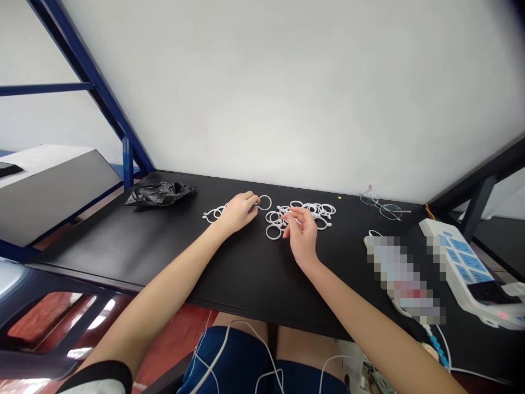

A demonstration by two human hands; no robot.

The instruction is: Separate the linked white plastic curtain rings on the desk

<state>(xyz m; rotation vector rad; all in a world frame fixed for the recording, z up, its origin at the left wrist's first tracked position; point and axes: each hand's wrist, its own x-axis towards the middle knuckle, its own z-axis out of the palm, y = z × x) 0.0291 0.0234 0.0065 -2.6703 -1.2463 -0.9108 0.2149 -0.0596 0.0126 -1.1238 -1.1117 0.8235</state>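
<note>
My left hand (238, 212) pinches a white ring (264, 203) at its left edge, fingers pressed together, near the middle of the black table. Just left of that hand lie several more white rings (211, 214), partly hidden behind it. My right hand (301, 232) rests over a larger loose pile of white rings (327, 209), its fingers bent and close together; whether they hold a ring is too small to tell. A separate white ring (273, 232) lies flat beside the right fingertips.
A crumpled black plastic bag (159, 194) is on the table's left part. Eyeglasses (385, 209) lie at the back right. A blurred-out phone-like object (404, 279) and a white power strip (459, 262) with cables are at the right. A pale wall (262, 98) stands behind.
</note>
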